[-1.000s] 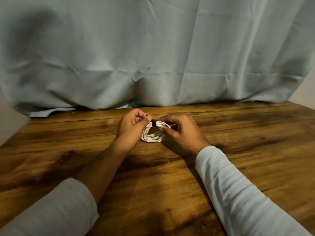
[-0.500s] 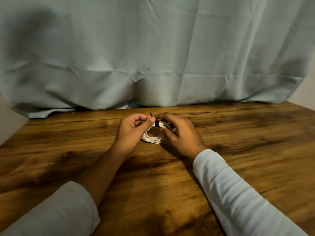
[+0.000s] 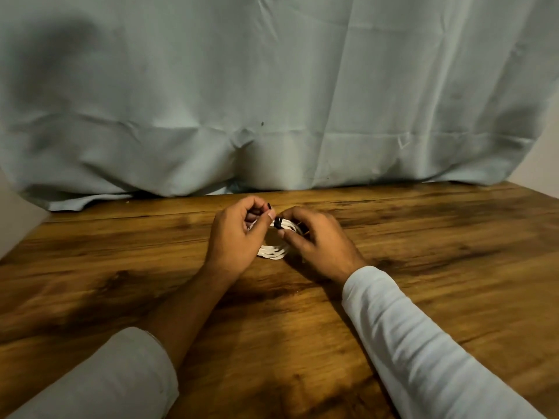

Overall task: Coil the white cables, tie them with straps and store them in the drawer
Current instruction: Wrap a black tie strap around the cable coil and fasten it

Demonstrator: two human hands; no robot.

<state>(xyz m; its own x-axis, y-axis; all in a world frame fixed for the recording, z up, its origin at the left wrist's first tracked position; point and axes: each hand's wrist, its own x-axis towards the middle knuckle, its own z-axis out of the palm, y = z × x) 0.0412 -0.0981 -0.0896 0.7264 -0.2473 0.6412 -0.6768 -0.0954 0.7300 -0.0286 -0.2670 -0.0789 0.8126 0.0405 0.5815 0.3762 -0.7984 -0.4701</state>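
The white cable coil [image 3: 272,252], bound on top by a black strap [image 3: 279,222], is gripped by the right hand [image 3: 317,240] while the left hand [image 3: 236,237] pinches the strap's tail, the band showing more plainly than half a second ago

Wooden table [image 3: 423,267] with white cable coil [image 3: 272,252] on it

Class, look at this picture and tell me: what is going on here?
A person at a wooden table works on a coiled white cable with both hands. The right hand holds the coil while the left hand pinches a black strap wrapped round its far side. The tying looks unfinished.
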